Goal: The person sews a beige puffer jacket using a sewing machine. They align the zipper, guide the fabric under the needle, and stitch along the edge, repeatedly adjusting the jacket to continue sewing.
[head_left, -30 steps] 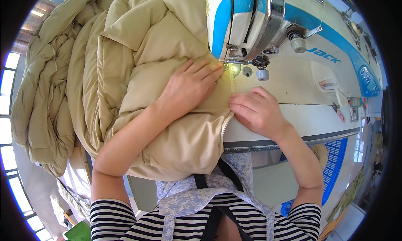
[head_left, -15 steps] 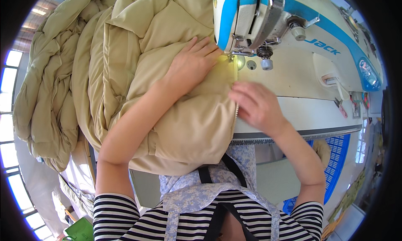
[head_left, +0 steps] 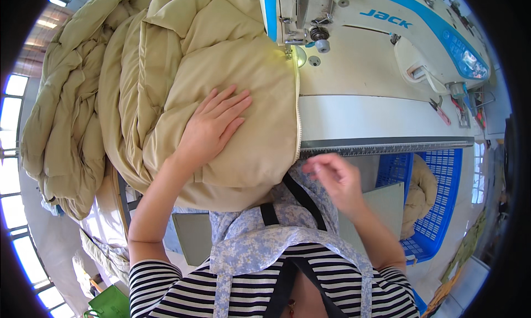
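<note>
A beige padded garment, puffy like a down jacket, spreads over the sewing table. Along its right edge runs a pale zipper tape, leading up to the lit needle area of the white and blue sewing machine. My left hand lies flat on the garment, fingers stretched out and a little apart. Off the table's front edge, by the lower end of the zipper, hovers my right hand. Its fingers are loosely bent, with a gap to the cloth and nothing visible in them.
Thread snips lie at the table's right. A ruler strip borders the front edge. Below at right stands a blue basket with beige padded pieces. More bunched garment hangs over the left side; a green bag sits lower left.
My left hand has slid from beside the needle down toward me and left. My right hand has left the zipper edge and moved down past the table edge. The view has shifted.
</note>
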